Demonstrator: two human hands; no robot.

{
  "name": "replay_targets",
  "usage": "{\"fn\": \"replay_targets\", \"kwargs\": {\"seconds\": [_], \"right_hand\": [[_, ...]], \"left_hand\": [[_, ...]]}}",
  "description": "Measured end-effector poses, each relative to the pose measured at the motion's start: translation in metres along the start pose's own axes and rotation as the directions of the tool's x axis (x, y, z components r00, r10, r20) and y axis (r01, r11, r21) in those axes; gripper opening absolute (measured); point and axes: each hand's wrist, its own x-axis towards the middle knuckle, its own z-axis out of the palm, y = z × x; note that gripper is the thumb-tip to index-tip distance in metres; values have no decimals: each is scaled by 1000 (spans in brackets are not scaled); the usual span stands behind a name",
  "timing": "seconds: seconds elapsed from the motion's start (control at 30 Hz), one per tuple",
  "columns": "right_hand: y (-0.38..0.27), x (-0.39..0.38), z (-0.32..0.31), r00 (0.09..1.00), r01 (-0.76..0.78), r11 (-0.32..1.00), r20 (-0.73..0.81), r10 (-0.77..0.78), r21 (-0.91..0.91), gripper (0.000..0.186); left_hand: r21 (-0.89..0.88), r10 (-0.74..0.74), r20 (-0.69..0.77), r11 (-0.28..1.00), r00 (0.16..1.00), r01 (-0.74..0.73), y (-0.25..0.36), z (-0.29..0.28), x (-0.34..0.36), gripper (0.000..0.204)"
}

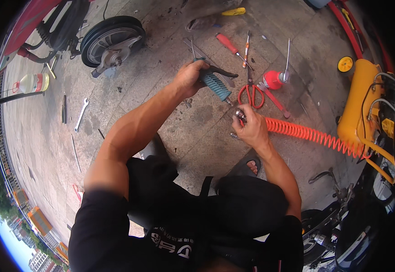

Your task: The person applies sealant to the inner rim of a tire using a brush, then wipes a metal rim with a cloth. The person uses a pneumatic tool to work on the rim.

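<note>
My left hand [190, 78] is closed around the head end of an air blow gun [215, 86] with a ribbed teal grip, a black lever and a thin metal nozzle. Its grip slants down toward my right hand [253, 128], a small metal fitting showing at the bottom. Between my right thumb and fingers is a metal hose coupler [240, 115], facing that fitting; whether the two touch I cannot tell. From behind the right hand an orange coiled air hose [306, 132] stretches right to a yellow air tank [357, 97]. Red-handled scissors [252, 96] lie just beyond the right hand.
Ahead on the paving lie a red screwdriver [227, 43], a slim screwdriver [246, 49] and a red spray can [273, 80]. A wheel [113, 43], a wrench [82, 115] and a bottle of yellow liquid [36, 83] are leftward. Bicycle parts [329, 235] crowd the lower right.
</note>
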Motion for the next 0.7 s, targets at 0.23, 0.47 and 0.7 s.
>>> {"fn": "replay_targets", "kwargs": {"seconds": [0.23, 0.47, 0.7], "right_hand": [[-10, 1, -2, 994, -47, 998, -96, 50, 35, 28], [-5, 5, 2, 980, -88, 996, -174, 91, 26, 31], [-2, 19, 8, 985, -58, 997, -165, 48, -59, 28]], "left_hand": [[-13, 63, 51, 998, 997, -63, 4, 14, -21, 15], [-8, 169, -2, 986, 986, -169, 0, 26, -32, 23], [62, 343, -68, 939, 937, -339, -12, 29, -27, 24]]}}
